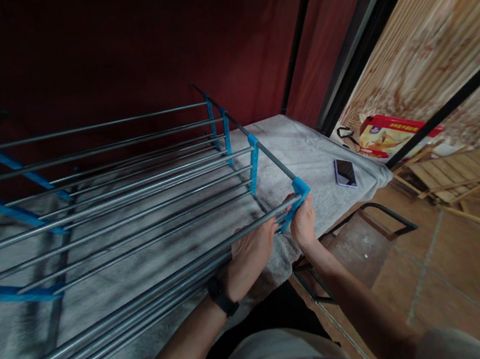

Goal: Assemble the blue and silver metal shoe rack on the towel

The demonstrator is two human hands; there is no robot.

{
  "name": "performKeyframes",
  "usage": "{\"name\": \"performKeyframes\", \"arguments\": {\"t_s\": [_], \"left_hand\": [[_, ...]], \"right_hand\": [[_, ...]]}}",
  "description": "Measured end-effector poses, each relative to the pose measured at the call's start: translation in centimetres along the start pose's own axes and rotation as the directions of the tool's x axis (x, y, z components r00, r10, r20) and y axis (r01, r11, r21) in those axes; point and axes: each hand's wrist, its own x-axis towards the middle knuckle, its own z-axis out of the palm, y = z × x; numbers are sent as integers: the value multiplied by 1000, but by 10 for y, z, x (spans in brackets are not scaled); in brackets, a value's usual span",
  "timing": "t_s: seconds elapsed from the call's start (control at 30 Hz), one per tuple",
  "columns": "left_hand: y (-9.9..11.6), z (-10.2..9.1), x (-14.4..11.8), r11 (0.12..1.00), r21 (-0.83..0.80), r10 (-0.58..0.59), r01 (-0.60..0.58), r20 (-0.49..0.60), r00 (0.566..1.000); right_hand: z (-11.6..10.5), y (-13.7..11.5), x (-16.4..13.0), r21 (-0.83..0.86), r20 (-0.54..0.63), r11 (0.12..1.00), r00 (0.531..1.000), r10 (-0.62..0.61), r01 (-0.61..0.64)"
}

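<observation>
A rack of grey metal tubes (148,183) with blue plastic connectors lies on the grey cloth before me. My left hand (255,252), with a black band at the wrist, reaches under the near tubes (149,294). Its fingers are curled at the right end of these tubes, partly hidden behind them. Around the blue corner connector (300,186) my right hand (304,222) is closed, pressing from the outer side. Both hands are close together at this corner. Another blue connector (254,163) stands farther back, joined to the corner by a dark tube (275,159).
A phone (345,173) lies on the cloth (307,137) to the right. Beyond it are a red and yellow box (392,134) and a folded wooden frame (462,174) on the tiled floor (461,276). A black-framed stool (363,244) stands beside the cloth's edge. A dark red wall panel (106,54) rises behind.
</observation>
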Motion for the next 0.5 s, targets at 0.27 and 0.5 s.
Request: {"name": "performKeyframes", "arguments": {"t_s": [0.27,0.5], "left_hand": [[6,4,13,993,-27,-113,115,80,990],[5,2,11,997,-20,-74,76,70,995]], "right_hand": [[1,0,-1,-16,-80,999,996,-34,33],[0,5,1,9,-104,1000,994,-25,26]]}}
